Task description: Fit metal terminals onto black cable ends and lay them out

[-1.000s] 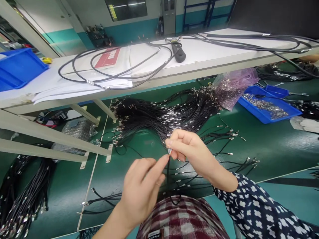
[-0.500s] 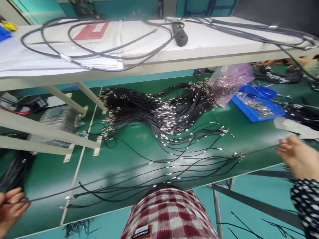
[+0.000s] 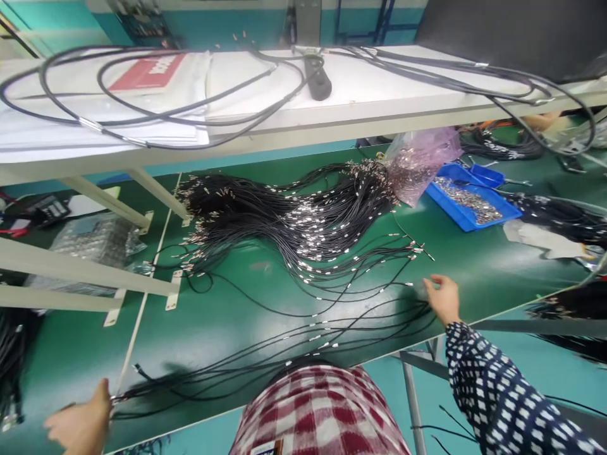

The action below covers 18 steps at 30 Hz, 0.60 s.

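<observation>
Black cables (image 3: pixel 315 338) line the worktop's (image 3: pixel 199 335) near edge. Left hand (image 3: pixel 81 420) and right hand (image 3: pixel 444 298) are beside opposite ends; whether fingers pinch anything is unclear.

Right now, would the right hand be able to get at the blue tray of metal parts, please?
Probably yes: the right hand is near the blue tray, with nothing visibly blocking the green tabletop between them.
</observation>
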Tool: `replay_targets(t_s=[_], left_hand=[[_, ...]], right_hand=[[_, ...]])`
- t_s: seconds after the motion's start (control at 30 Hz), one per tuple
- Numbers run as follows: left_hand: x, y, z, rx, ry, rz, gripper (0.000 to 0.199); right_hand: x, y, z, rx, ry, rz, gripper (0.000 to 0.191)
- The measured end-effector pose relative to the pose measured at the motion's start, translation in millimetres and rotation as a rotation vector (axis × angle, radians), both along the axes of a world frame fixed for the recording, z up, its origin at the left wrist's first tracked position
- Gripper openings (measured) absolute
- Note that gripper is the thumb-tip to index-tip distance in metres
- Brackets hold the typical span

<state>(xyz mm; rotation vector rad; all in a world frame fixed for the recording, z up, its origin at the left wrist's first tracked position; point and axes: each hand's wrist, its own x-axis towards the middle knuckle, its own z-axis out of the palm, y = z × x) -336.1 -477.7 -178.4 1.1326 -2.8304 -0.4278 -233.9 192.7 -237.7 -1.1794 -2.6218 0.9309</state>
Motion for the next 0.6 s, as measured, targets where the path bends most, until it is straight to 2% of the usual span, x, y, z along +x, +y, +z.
replay_targets(t_s=[0.1, 0.2, 0.3, 0.4, 0.47, 0.53, 0.6], left_hand=[[-10.9, 17.7, -9.7, 0.154, -0.044, -0.001, 0.038], [-9.9, 61.8, -28.4, 0.440, -0.107, -0.182, 0.019], [0.7, 112.2, -45.7, 0.701, -0.187, -0.321, 0.016], [14.0, 152.0, -55.6, 0.922, -0.275, -0.381, 0.016], [20.2, 171.5, -56.4, 1.065, -0.318, -0.384, 0.017], [21.4, 187.2, -51.2, 1.222, -0.328, -0.372, 0.019], [16.6, 200.2, -40.3, 1.403, -0.294, -0.360, 0.021]], right_hand=[[-28.7, -65.6, -13.1, -0.054, -0.059, 0.359, 0.016], [-44.5, -137.3, -26.6, -0.106, -0.098, 0.767, 0.016], [-51.6, -179.3, -34.9, -0.070, -0.127, 1.000, 0.012], [-61.0, -186.1, -30.0, -0.012, -0.107, 1.103, 0.006], [-71.0, -180.0, -15.3, 0.021, -0.054, 1.117, 0.010], [-82.0, -171.7, 10.1, 0.056, 0.030, 1.082, 0.016], [-89.9, -164.7, 44.1, 0.090, 0.133, 1.020, 0.020]])
